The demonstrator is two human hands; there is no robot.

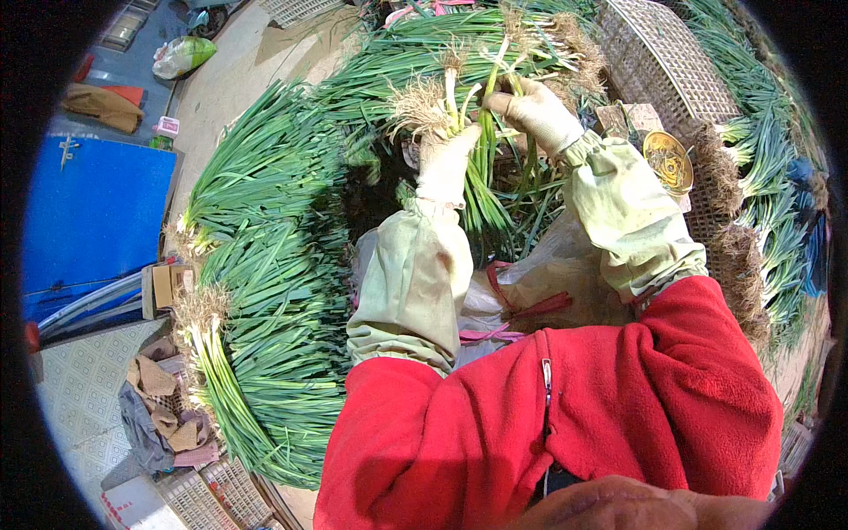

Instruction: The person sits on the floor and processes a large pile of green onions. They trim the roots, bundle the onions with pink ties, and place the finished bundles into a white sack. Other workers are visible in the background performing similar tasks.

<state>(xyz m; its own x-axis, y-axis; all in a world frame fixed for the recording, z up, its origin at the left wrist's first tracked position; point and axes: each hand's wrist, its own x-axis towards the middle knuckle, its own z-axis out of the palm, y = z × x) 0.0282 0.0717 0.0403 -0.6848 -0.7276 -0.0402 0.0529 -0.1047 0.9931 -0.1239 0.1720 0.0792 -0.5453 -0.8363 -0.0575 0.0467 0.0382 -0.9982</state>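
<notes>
My left hand [450, 162], in a pale work glove, is closed around a small bunch of green garlic [452, 99], roots up and leaves hanging below. My right hand [538, 114], gloved too, pinches a few separate stalks [490, 83] just right of that bunch. Their roots point up towards a large heap of green garlic [391, 73] behind the hands. Below both hands, loose leaves [487, 205] hang over a dark gap. Clear plastic sheeting [563, 278] with red ties covers my lap. The fingertips of my left hand are partly hidden by the bunch.
More green garlic [278, 285] is piled along the left, roots outward. A plastic crate [669, 59] lies at the back right, near a round yellow bowl [686, 173] of thin yellow bands. Rooted bunches [748, 218] line the right side. A blue panel [99, 212] stands far left.
</notes>
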